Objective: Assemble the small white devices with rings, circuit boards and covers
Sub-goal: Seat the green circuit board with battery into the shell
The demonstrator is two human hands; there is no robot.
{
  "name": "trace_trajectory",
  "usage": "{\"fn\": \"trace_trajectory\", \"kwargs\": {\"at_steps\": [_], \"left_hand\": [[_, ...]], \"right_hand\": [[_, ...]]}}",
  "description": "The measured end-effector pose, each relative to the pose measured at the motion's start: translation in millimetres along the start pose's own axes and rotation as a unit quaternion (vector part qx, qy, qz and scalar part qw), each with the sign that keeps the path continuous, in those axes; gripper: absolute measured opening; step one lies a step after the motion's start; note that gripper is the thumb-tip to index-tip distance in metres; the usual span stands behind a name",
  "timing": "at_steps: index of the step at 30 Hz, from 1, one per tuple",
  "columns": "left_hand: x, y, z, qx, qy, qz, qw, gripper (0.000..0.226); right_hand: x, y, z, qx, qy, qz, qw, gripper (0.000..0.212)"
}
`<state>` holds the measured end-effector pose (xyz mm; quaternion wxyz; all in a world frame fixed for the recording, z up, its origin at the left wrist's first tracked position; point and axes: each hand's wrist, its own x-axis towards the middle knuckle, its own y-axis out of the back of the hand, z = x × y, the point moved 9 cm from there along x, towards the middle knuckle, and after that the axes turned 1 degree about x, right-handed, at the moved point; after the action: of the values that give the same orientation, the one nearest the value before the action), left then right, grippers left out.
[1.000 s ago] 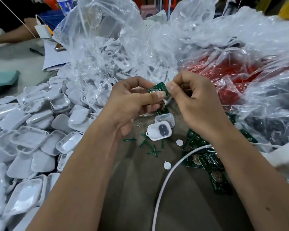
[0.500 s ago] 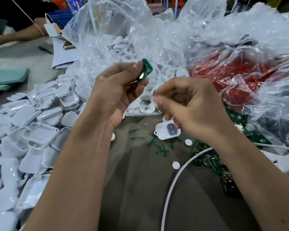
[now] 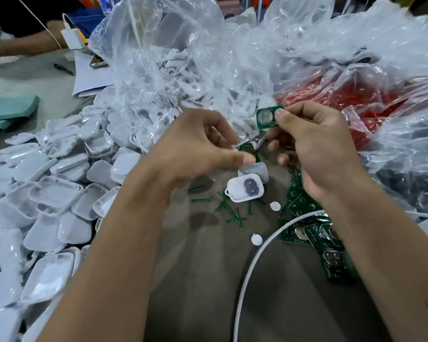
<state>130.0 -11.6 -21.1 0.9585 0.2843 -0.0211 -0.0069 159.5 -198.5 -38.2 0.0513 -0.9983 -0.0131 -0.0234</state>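
A heap of covers is spread at the left of the bench, circuit boards at the right, plastic bags behind.

This is a small-parts assembly workshop, a hand-work station on a shared counter covered in brown cloth. The landmark is the big clear plastic bag slumped across the middle, stuffed with white plastic shells. Left of the bag, more white shells spill out in a loose heap. Right of it lies a second bag with red contents. In front of the bag sit green circuit boards with coin cells. Beyond the bag's left side, another worker's forearm rests beside papers.
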Motion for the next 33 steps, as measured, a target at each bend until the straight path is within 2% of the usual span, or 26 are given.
{"fn": "trace_trajectory", "kwargs": {"at_steps": [4,6,9,12,19,24,30,33], "left_hand": [[-12,-23,-5,0.105,0.041,-0.144,0.983,0.05],[-13,-34,-7,0.181,0.047,-0.169,0.968,0.054],[-11,-38,-3,0.229,0.027,-0.154,0.961,0.054],[-10,-36,0,0.227,0.005,-0.143,0.963,0.048],[0,-24,5,0.152,-0.058,-0.044,0.986,0.029],[5,-16,7,0.106,-0.092,0.037,0.989,0.021],[5,-13,13,0.073,-0.11,0.071,0.989,0.018],[5,-12,14,0.044,-0.109,0.084,0.99,0.021]], "right_hand": [[2,5,4,-0.007,-0.015,0.022,1.0,0.02],[3,6,4,0.001,-0.004,0.032,0.999,0.016],[4,9,0,0.014,0.021,0.041,0.999,0.006],[4,10,-1,0.018,0.028,0.041,0.999,0.013],[4,10,-7,0.018,0.043,0.038,0.998,0.013],[4,13,-11,0.019,0.057,0.046,0.997,0.009],[3,18,-13,0.004,0.07,0.07,0.995,0.006],[2,17,-15,-0.043,0.086,0.072,0.993,0.011]]}}
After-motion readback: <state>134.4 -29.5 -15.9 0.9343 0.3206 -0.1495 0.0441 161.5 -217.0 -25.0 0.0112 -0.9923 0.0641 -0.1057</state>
